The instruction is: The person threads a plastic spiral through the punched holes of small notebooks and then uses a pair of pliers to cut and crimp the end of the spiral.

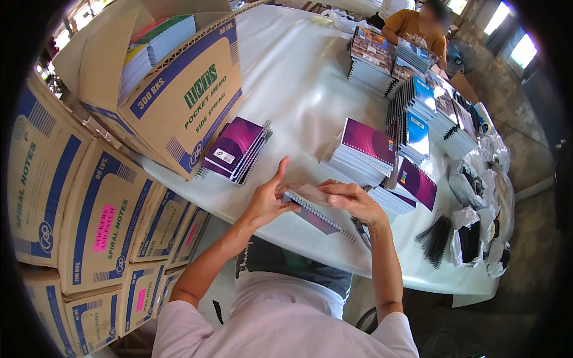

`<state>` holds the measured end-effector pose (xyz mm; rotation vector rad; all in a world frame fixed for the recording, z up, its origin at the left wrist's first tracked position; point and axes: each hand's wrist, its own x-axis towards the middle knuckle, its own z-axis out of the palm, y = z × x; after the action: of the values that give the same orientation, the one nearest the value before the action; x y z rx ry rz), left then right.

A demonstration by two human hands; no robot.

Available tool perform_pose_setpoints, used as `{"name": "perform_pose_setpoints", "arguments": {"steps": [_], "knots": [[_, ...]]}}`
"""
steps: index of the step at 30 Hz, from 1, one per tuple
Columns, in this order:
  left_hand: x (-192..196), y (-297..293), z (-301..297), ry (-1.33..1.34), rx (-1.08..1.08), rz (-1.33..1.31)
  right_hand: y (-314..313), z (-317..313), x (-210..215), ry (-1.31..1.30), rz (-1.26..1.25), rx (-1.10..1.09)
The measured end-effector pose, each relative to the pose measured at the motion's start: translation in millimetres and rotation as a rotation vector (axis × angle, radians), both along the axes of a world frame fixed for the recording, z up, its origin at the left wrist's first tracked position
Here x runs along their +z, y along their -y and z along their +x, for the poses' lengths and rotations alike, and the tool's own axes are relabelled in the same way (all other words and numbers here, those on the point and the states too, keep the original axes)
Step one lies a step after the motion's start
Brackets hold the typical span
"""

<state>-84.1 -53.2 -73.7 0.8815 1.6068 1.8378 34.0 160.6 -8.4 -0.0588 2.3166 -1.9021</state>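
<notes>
Left hand (267,200) pinching the near end of a spiral notebook (316,212), index finger raised; right hand (352,201) clasped over its top cover. Notebook held just above the white table (298,89), at centre. At 10 o'clock, a purple notebook stack (234,149) beside an open carton (173,89). At 2 o'clock, another stack (363,156). At 4 o'clock, black spiral coils (436,238).

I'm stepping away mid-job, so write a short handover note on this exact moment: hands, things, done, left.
Left hand: grips the notebook's left end, fingers raised.
Right hand: on the notebook's top, pinching its brownish sheet.
Notebook: held just above the table, spiral edge toward you.
Done: purple stacks at left and right.
Left: loose black coils lie to the right; remaining count can't be told.
</notes>
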Motion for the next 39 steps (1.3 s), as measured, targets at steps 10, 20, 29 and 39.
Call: {"name": "perform_pose_setpoints", "arguments": {"steps": [10,20,29,39], "knots": [[-6,4,-1,0.001,0.014,-0.132,26,-12,14,-0.027,0.273,-0.033],[-10,12,-1,-0.001,-0.155,-0.050,67,11,10,-0.631,1.005,-0.365],[34,13,8,-0.114,-0.118,0.007,62,45,-2,-0.496,0.764,-0.706],[27,-15,39,-1.103,0.162,-0.249,23,137,-68,-0.227,1.312,-0.727]]}}
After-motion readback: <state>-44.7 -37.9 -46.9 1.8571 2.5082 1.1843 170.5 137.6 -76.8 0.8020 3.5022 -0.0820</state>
